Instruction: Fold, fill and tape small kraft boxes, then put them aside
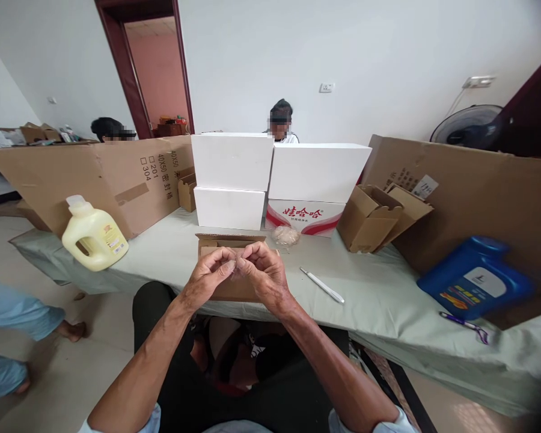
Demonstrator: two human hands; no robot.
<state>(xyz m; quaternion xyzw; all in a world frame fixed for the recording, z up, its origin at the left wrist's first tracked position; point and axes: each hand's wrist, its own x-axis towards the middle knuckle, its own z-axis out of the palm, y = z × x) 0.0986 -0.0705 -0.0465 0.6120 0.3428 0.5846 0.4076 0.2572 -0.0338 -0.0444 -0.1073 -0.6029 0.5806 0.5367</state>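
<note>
Fingertips of my left hand (213, 269) and my right hand (265, 273) meet in a pinch over a small open cardboard box (234, 292). Whatever lies between them is too small and thin to name; a faint clear or whitish bit shows there. Both hands are closed. Just behind the box, to the right, lies a bundle of thin pale strands or film (285, 235). A white pen-like tool (322, 285) rests on the cloth to the right of my right hand.
White boxes (232, 162) are stacked at the back. A yellow jug (94, 234) stands left, a blue bottle (475, 278) and purple-handled tool (463, 323) right. Large cardboard panels (148, 180) flank the green-clothed table (379, 307). Two people sit beyond; another person's legs (22, 319) show left.
</note>
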